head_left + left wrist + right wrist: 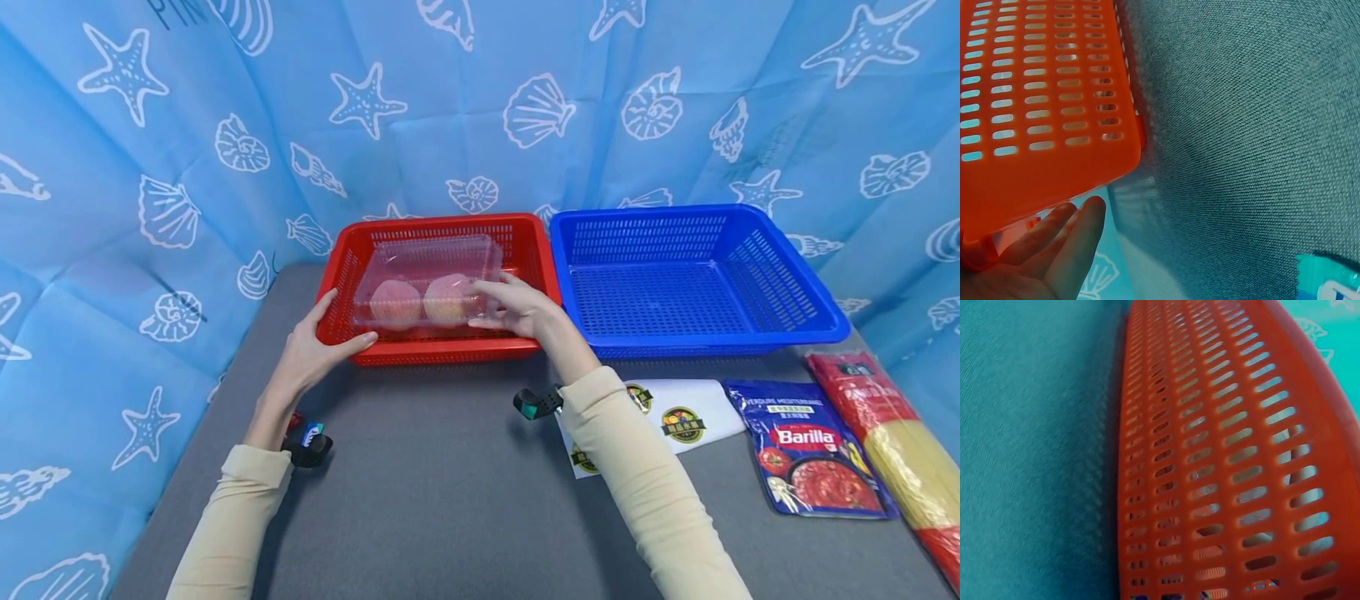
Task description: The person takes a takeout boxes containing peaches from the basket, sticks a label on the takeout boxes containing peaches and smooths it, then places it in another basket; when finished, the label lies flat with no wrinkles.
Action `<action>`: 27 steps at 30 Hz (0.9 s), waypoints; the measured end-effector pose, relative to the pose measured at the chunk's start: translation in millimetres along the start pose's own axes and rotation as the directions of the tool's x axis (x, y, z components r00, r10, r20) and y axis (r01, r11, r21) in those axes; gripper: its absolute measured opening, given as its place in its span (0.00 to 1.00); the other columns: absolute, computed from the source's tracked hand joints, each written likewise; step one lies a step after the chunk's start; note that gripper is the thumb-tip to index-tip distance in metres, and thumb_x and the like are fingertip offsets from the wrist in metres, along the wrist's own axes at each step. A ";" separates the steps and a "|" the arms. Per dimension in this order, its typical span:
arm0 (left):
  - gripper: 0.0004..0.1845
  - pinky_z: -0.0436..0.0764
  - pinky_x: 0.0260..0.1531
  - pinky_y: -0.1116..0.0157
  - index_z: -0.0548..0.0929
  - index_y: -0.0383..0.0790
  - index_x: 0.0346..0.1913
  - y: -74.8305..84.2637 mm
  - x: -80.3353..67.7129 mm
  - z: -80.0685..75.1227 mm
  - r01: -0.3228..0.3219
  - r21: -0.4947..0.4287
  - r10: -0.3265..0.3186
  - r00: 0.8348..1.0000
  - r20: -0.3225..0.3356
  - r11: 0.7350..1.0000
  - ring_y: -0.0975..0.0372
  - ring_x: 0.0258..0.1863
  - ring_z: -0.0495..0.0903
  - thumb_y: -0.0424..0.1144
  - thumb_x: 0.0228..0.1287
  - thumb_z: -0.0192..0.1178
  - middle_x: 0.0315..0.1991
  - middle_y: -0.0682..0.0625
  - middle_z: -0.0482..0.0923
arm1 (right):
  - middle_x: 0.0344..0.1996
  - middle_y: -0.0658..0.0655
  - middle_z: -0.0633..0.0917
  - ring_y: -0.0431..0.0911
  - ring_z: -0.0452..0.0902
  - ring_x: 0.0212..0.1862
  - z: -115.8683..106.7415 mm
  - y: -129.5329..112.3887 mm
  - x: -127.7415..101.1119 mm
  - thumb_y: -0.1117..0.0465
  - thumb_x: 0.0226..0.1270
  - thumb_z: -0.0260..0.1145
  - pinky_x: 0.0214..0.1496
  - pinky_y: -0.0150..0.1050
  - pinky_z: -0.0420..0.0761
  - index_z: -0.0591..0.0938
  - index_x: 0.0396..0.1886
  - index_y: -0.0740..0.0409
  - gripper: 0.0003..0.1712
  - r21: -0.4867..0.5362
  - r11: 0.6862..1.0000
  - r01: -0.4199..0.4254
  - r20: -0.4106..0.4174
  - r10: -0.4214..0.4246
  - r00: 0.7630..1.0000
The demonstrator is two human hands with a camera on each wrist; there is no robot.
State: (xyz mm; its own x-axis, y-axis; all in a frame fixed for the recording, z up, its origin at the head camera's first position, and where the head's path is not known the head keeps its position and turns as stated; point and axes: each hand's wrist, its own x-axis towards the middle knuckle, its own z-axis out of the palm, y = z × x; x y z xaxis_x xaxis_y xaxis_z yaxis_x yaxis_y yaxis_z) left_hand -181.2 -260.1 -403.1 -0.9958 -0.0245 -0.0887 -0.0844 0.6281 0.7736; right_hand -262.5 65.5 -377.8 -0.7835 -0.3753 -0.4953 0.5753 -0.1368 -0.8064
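A clear plastic box (431, 256) with two pinkish peaches (395, 303) inside it lies tilted in the red basket (450, 351). My right hand (517, 308) reaches over the basket's front right rim and grips the right end of the box, thumb nearer the front and fingers farther back. At the front left corner of the basket, my left hand (307, 346) is spread, its thumb along the front rim and its fingers toward the left side. The left wrist view shows straight fingers (1079, 244) right beside the basket's corner. In the right wrist view, the basket wall hides the right hand.
A blue basket (705, 340) stands to the right of the red one. In front of it lie a white sheet with fruit stickers (701, 408), a Barilla sauce pouch (813, 450) and a pasta bag (900, 450). A blue shell-print curtain (465, 125) hangs behind.
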 end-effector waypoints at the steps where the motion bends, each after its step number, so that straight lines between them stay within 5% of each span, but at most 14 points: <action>1: 0.62 0.80 0.62 0.42 0.44 0.60 0.83 0.0 0.2 0.1 -0.001 0.001 0.001 1.000 -0.001 1.000 0.46 0.73 0.64 0.71 0.52 0.70 0.79 0.45 0.58 | 0.74 0.62 0.63 0.55 0.68 0.72 -0.1 -0.6 -0.1 0.59 0.72 0.66 0.43 0.41 0.90 0.48 0.82 0.38 0.49 0.029 0.999 -0.014 0.010 0.014 1.000; 9: 0.63 0.80 0.62 0.42 0.44 0.60 0.83 0.5 0.2 -0.3 0.001 -0.007 -0.001 1.000 -0.001 1.000 0.46 0.74 0.63 0.71 0.52 0.70 0.80 0.45 0.57 | 0.77 0.59 0.55 0.56 0.63 0.74 -1.2 -1.9 -2.4 0.57 0.70 0.66 0.68 0.48 0.79 0.43 0.82 0.28 0.54 0.057 0.998 -0.010 0.041 0.008 0.999; 20: 0.62 0.79 0.63 0.40 0.44 0.61 0.83 4.1 0.7 1.8 0.022 0.007 -0.022 1.000 -0.006 1.000 0.44 0.75 0.61 0.70 0.53 0.69 0.81 0.44 0.55 | 0.79 0.57 0.54 0.58 0.64 0.73 -2.6 -9.6 -18.4 0.60 0.71 0.64 0.45 0.35 0.89 0.40 0.84 0.30 0.55 0.213 0.977 0.012 0.050 -0.023 0.998; 27: 0.60 0.73 0.66 0.35 0.43 0.63 0.83 4.8 -0.2 0.1 0.041 0.018 -0.041 0.999 -0.007 0.999 0.43 0.78 0.55 0.69 0.54 0.69 0.82 0.43 0.52 | 0.77 0.57 0.59 0.67 0.71 0.68 7.4 -25.4 -47.4 0.58 0.72 0.61 0.37 0.29 0.87 0.51 0.81 0.39 0.44 0.209 0.976 0.069 0.058 -0.083 0.995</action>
State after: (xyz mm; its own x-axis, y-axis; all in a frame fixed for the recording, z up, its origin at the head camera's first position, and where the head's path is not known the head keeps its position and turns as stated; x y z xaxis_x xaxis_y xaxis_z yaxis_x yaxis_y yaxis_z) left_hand -181.4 -257.0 -399.4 -0.9917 -0.0553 -0.1161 -0.1244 0.6401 0.7582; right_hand -238.2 80.0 -331.5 -0.8135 -0.4153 -0.4071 0.5561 -0.3507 -0.7535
